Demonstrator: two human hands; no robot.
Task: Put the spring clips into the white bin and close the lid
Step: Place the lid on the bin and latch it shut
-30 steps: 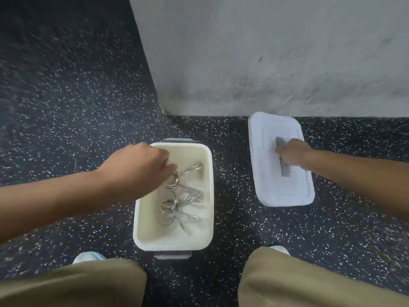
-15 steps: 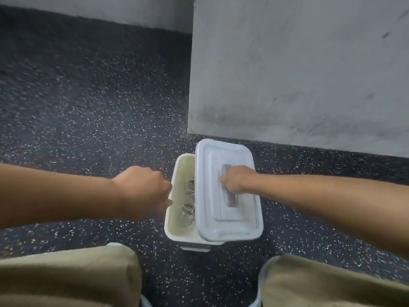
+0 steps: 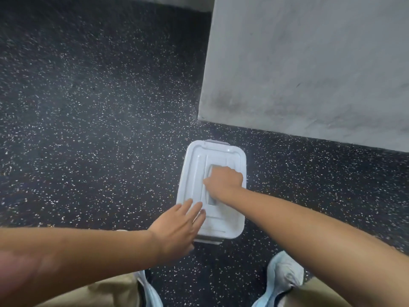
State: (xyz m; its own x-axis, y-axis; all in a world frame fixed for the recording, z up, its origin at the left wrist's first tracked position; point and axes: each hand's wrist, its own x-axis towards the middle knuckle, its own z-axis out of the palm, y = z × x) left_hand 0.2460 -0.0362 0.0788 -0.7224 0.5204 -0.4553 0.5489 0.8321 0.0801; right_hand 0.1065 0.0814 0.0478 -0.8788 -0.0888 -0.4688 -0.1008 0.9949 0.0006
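Observation:
The white bin stands on the dark speckled floor with its white lid [image 3: 230, 157] lying squarely on top, covering it fully. Only a grey latch [image 3: 210, 241] shows at the near end and another at the far end. My right hand [image 3: 223, 181] is curled around the grey handle in the lid's middle. My left hand [image 3: 180, 227] lies flat, fingers apart, on the lid's near left corner. The spring clips are hidden under the lid.
A grey concrete wall block [image 3: 309, 67] rises just behind and to the right of the bin. My knees in tan trousers and light blue shoes [image 3: 284, 275] are close in front. Dark speckled floor [image 3: 88, 107] stretches to the left.
My right hand carried the lid from the floor on the right onto the bin, where it now sits fully. My left hand left the clips in the bin and opened flat on the lid.

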